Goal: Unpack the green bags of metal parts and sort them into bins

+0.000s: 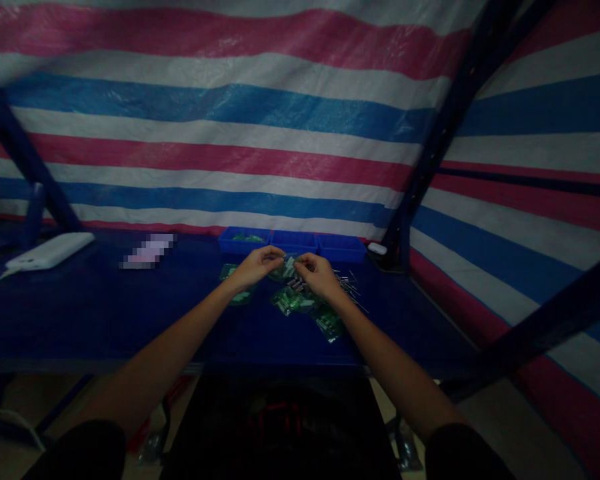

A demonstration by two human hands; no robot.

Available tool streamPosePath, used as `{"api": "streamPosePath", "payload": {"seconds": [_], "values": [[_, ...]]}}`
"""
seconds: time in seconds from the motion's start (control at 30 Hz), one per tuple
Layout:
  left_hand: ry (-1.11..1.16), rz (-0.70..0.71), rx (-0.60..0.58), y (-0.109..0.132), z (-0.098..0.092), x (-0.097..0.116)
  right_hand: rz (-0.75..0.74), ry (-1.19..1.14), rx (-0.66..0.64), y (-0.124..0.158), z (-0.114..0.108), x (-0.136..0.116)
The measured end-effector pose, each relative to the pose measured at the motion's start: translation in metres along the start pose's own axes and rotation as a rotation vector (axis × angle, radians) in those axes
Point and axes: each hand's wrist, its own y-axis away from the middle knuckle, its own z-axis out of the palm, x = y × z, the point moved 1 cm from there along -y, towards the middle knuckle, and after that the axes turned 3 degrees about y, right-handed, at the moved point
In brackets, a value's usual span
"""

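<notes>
Black sleeves [83, 450] sit nearest. In front of the middle blue tray [294, 241], the left hand [260, 265] and right hand [317, 272] pinch a small clear bag [289, 267] of pale pieces, fingers nearly together. The tray [233, 247] left of the middle one holds green items; the middle one's contents are hidden. Nearer than it, green packets [286, 303] lie on the surface [155, 320].

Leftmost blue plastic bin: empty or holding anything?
Holding something: small green pieces show inside the leftmost blue rectangular plastic bin, above its front wall.
</notes>
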Motion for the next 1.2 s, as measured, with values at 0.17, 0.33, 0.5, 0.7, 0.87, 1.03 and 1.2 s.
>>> {"api": "streamPosePath", "payload": {"seconds": [0.17,0.33,0.5,0.7,0.87,1.03,1.2], "values": [[-0.022,-0.035,-0.01,-0.001,0.0,-0.003,0.016,0.028,0.01,-0.002,-0.004,0.001],[-0.066,0.004,0.013,-0.002,0.001,-0.006,0.0,0.082,-0.132,0.001,0.0,0.0],[-0.111,0.041,0.062,-0.003,-0.002,-0.007,0.068,0.03,-0.333,-0.001,-0.023,-0.004],[-0.117,0.088,0.14,-0.003,-0.006,0.0,0.012,0.089,-0.12,-0.017,-0.117,-0.024],[-0.2,0.191,0.14,-0.005,-0.002,-0.002,0.17,0.036,-0.16,-0.015,-0.12,-0.03],[-0.448,0.492,0.257,0.006,0.007,0.008,0.361,-0.312,-0.353,-0.011,-0.046,-0.03],[-0.679,0.753,0.235,0.016,0.014,0.019,0.34,-0.613,-0.227,-0.015,0.001,-0.028]]}}
